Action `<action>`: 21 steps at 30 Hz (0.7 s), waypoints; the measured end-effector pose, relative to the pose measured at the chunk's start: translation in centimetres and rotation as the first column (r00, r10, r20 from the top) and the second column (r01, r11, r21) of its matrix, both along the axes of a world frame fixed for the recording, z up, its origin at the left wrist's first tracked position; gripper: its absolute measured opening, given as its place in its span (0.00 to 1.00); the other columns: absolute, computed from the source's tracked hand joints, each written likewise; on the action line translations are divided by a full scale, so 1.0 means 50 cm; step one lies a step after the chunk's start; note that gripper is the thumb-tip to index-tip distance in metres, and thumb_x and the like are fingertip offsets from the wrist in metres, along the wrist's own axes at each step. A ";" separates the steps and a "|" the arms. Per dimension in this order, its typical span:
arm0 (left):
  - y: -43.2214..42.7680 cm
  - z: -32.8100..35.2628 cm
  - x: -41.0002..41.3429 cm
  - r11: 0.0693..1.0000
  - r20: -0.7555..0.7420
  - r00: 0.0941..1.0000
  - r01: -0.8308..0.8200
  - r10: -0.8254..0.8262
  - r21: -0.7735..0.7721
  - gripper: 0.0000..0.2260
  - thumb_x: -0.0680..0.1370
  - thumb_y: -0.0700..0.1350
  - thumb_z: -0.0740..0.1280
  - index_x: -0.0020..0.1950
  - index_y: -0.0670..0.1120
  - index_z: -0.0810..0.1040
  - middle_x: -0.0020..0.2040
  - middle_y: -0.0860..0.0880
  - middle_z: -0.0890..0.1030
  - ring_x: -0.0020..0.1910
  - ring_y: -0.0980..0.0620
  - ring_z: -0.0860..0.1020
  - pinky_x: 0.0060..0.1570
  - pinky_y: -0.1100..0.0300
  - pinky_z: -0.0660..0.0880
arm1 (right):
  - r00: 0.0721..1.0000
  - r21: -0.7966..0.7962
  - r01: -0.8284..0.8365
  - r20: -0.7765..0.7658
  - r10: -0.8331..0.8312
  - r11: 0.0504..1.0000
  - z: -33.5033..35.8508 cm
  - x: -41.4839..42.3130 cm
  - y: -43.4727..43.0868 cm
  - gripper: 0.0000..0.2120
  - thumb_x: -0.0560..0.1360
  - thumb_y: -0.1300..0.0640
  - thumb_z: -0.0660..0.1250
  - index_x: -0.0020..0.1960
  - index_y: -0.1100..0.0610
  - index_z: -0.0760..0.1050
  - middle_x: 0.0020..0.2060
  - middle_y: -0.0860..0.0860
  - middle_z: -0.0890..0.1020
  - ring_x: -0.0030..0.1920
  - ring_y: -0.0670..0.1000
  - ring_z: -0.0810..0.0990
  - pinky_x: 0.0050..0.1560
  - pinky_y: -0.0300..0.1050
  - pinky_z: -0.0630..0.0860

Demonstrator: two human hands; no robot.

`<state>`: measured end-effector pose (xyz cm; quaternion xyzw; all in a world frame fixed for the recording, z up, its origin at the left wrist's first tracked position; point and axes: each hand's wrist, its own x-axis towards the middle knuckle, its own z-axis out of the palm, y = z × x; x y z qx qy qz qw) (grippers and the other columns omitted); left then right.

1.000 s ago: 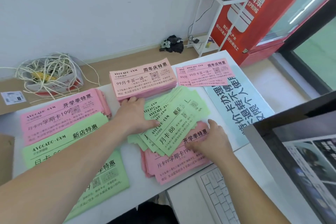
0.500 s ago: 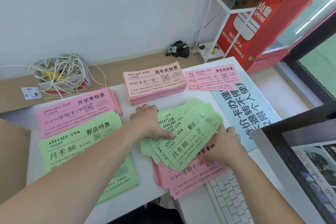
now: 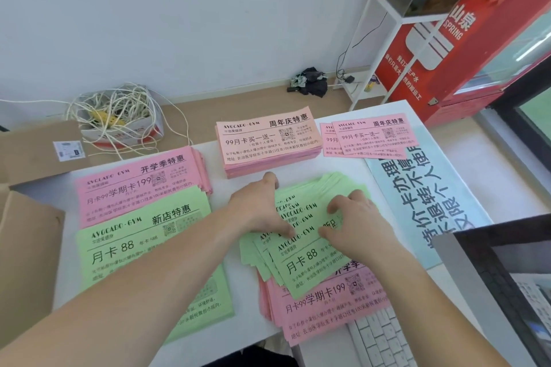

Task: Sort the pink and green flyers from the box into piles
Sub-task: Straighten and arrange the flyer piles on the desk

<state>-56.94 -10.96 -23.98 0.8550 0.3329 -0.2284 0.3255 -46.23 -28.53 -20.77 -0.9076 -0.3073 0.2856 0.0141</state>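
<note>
— What's cut off on the left?
— A brown cardboard box (image 3: 29,247), sliced by the frame edge. Next comes a pink pile (image 3: 134,185) headed "开学季特惠". In front of it is a green pile (image 3: 134,241) reading "月卡 88", its lower part hidden under the forearm.
— And the hands?
— The left hand (image 3: 256,211) lies spread on the fanned green flyers (image 3: 301,259) mid-tabletop (image 3: 343,164), grip wide. The right hand (image 3: 357,226) has bent fingertips on the same fan; whether that grip pinches a sheet, I can't tell. Pink flyers (image 3: 328,307) lie beneath the fan, mostly covered.
— Further right?
— A salmon pile (image 3: 268,140), "周年庆特惠", marked AVOCADO·GYM. Then a blue sheet (image 3: 426,188), its text cut off by a monitor (image 3: 492,277).
</note>
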 end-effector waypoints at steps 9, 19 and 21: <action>0.006 0.025 0.032 0.992 -0.022 1.000 -0.013 0.010 -0.122 0.35 0.56 0.57 0.86 0.58 0.51 0.77 0.51 0.53 0.84 0.48 0.51 0.83 0.49 0.50 0.84 | 0.983 0.159 0.176 -0.076 -0.165 0.971 -0.056 0.030 -0.005 0.22 0.68 0.43 0.80 0.54 0.45 0.72 0.56 0.46 0.67 0.61 0.51 0.67 0.54 0.50 0.73; -0.003 0.102 0.021 0.933 0.093 0.993 -0.033 0.071 -0.357 0.25 0.60 0.42 0.87 0.52 0.48 0.79 0.44 0.50 0.87 0.41 0.50 0.87 0.38 0.52 0.85 | 0.950 0.218 0.260 -0.234 -0.208 0.941 -0.004 0.101 -0.015 0.79 0.50 0.37 0.87 0.82 0.38 0.34 0.78 0.50 0.58 0.78 0.58 0.60 0.75 0.63 0.64; 0.004 0.145 0.020 0.908 0.131 0.986 -0.039 0.103 -0.416 0.26 0.60 0.39 0.87 0.53 0.47 0.80 0.43 0.50 0.88 0.40 0.50 0.88 0.38 0.51 0.85 | 0.856 0.315 0.360 -0.485 -0.177 0.878 0.015 0.130 -0.028 0.76 0.51 0.45 0.90 0.83 0.37 0.41 0.73 0.49 0.70 0.73 0.54 0.70 0.71 0.59 0.71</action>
